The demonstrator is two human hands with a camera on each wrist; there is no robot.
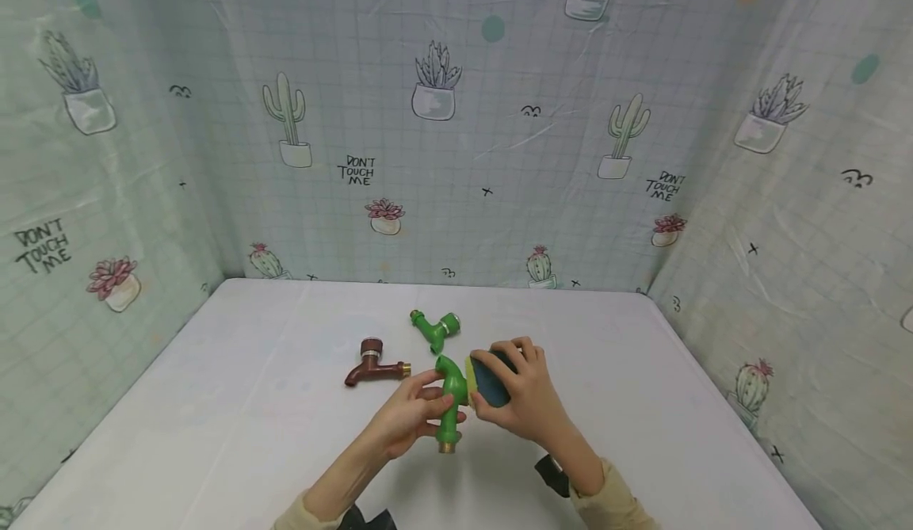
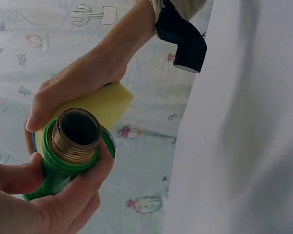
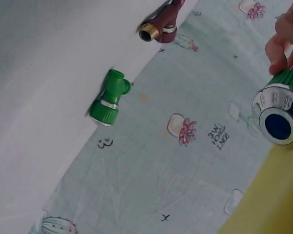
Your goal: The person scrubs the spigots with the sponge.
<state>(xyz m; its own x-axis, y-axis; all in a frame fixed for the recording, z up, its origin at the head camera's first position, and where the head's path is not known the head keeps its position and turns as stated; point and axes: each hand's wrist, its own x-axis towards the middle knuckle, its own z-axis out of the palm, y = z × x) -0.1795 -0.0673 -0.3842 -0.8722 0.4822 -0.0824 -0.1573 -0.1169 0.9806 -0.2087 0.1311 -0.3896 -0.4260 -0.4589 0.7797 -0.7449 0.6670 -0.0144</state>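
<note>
My left hand (image 1: 408, 417) grips a green faucet (image 1: 450, 394) by its body, thumb on the near side and fingers behind. The faucet stands roughly upright, its brass threaded end (image 2: 77, 135) towards me and its spout away. In the right wrist view its silver-rimmed knob end (image 3: 278, 117) shows beside yellow foam. My right hand (image 1: 526, 394) holds a sponge (image 1: 492, 378) with a dark scouring side and a yellow foam side (image 2: 105, 105). The yellow side faces the faucet and appears to touch it.
Behind the hands a second green faucet (image 1: 433, 329) lies on the white table (image 1: 285, 340). A brown faucet (image 1: 374, 367) with a brass end lies to the left. Cactus-printed curtains (image 1: 485, 158) enclose the table's back and sides. Black bands (image 1: 552, 474) sit near the wrists.
</note>
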